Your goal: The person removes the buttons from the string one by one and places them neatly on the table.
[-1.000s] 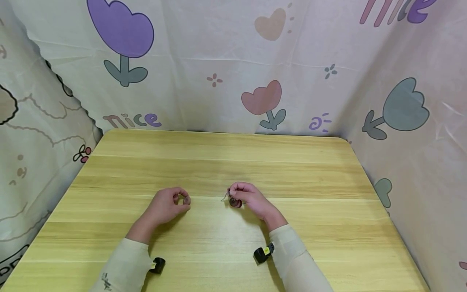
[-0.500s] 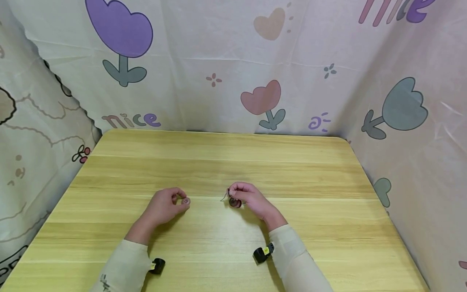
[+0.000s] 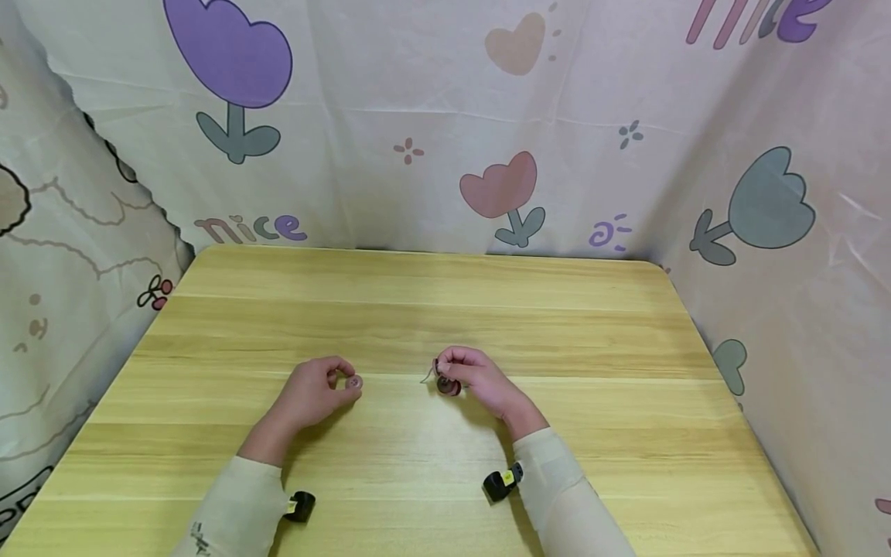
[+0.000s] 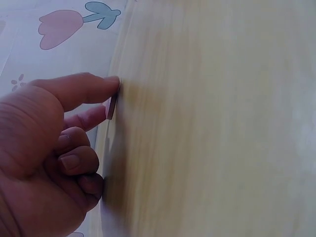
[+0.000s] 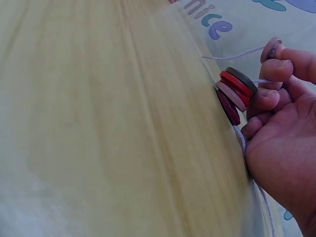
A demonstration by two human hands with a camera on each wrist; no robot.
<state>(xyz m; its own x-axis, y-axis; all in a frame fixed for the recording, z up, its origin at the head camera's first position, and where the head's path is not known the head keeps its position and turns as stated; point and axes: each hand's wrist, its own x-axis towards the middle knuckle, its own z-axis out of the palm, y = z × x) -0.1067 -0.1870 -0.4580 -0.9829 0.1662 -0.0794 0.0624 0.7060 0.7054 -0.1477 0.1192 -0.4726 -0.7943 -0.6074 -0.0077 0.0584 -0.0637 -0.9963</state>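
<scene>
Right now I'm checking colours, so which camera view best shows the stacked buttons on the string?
The right wrist view: the stacked buttons appear large, their red, pink and dark edges distinct. The head view shows them only small; the left wrist view shows none.

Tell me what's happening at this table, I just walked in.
Someone is working bare-handed at a wooden table. The left hand has a pink button in its grip; the right hand holds another pinkish button, with a pale cord jutting past it. More buttons sit stacked on that cord. The hands are apart, and the left hand's button isn't on the cord.
</scene>
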